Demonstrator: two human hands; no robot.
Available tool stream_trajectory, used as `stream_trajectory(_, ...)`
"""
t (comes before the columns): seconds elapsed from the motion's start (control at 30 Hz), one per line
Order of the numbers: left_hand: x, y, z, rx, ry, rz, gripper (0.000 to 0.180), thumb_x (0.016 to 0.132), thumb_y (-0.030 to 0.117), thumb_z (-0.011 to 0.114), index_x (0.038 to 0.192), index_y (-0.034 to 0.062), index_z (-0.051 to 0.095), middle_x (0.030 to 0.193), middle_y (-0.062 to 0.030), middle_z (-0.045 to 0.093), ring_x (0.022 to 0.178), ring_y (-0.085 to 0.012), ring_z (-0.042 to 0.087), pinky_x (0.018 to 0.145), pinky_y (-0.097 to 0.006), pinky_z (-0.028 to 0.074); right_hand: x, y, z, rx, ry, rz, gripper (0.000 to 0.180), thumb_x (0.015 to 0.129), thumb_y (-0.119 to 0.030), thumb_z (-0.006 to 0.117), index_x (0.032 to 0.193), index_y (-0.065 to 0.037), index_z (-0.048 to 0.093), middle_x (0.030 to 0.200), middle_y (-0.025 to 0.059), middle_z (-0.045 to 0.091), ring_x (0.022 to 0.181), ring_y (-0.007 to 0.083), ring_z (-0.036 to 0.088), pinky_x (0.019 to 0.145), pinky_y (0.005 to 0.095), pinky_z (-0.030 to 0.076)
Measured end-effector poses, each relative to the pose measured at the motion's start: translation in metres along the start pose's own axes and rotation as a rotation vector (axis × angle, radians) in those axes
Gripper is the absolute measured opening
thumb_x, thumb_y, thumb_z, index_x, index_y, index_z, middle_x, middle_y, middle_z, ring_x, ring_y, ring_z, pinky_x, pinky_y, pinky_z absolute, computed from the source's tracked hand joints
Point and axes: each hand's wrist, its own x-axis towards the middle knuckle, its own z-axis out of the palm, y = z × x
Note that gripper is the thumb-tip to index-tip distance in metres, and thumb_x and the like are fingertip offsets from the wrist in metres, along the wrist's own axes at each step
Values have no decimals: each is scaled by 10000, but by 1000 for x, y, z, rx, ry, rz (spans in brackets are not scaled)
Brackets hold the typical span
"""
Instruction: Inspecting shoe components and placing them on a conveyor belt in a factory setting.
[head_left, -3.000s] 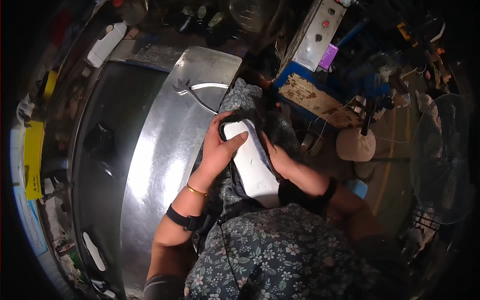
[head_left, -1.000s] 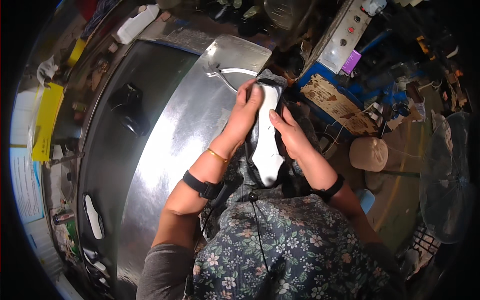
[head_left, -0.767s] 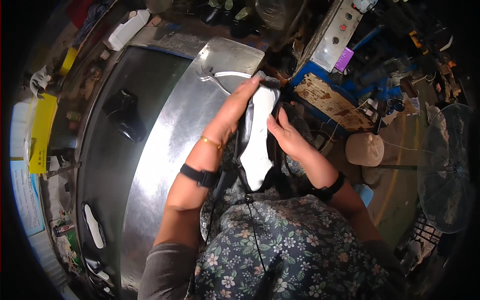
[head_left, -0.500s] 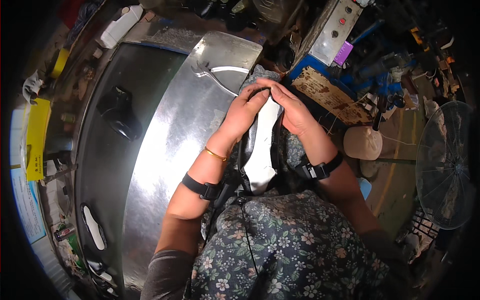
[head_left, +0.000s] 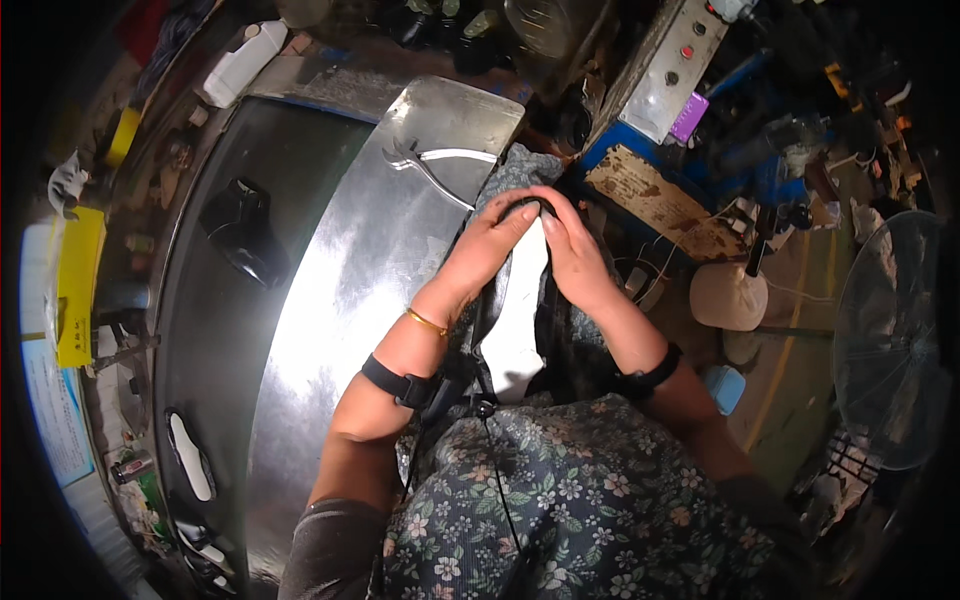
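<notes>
left hand (head_left: 488, 240): your left hand sits just above the centre of the frame, fingers curled down over the top end of the white and black part (head_left: 515, 320). it grips that top edge and presses inward.
right hand (head_left: 570, 255): your right hand lies just beside it to the right, fingertips meeting the left ones on the same top end. it is closed on the part, palm laid along the dark right side.
white and black part: a long piece, white on the face and black along its edge. it runs from your fingertips down the middle of the frame to your lap, resting against the flowered cloth (head_left: 560, 500).
worktop (head_left: 350, 270): a shiny metal sheet lies left of your hands. metal pliers (head_left: 425, 165) lie on it toward the upper middle of the frame, well apart from your fingers.
surroundings: a black lump (head_left: 240, 230) sits on the dark surface at the left. a wire fan guard (head_left: 885, 340) stands at the right edge.
how to do it well: keep both thumbs close together so the force stays even across the top. brace the lower end against your lap so it does not slide. i judge that a skewed push could make the dark edge slip out of line.
hidden: your fingers cover the exact spot you are working.
</notes>
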Motion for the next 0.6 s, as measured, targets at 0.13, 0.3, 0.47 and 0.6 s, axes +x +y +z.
stream_trajectory(0.13, -7, 4, -2, -132, -31, -115, 456, 968, 295, 585, 1341, 51, 490, 1300, -98, 530, 1228, -186, 455, 1064, -304, 328, -8, 9, 9, 605, -47, 4, 442, 975, -101, 472, 1408, -41, 412, 1437, 148, 429, 1335, 258, 412, 1097, 347, 319)
stream_trajectory(0.3, -25, 10, 2, -83, 109, -18, 430, 935, 239, 633, 1310, 63, 517, 1153, -80, 583, 1067, -134, 531, 927, -263, 430, -13, 0, 14, 0, -34, -208, 613, 947, -114, 549, 1487, -22, 273, 1461, 167, 393, 1350, 259, 376, 1113, 346, 297)
stream_trajectory(0.47, -56, 16, 1, -195, 270, 130, 422, 937, 206, 620, 1311, 47, 506, 1131, -79, 603, 980, -131, 587, 843, -257, 489, -57, -11, 5, 719, -359, 186, 751, 959, -153, 594, 1520, 0, 120, 1483, 155, 358, 1351, 211, 367, 1110, 333, 308)
stream_trajectory(0.6, -65, 14, -4, -206, 459, 122, 423, 946, 179, 619, 1313, 16, 488, 1112, -85, 620, 972, -135, 598, 866, -261, 486, -107, -2, 37, 214, -366, 344, 800, 936, -191, 647, 1498, 62, 138, 1477, 191, 382, 1334, 210, 402, 1087, 331, 341)
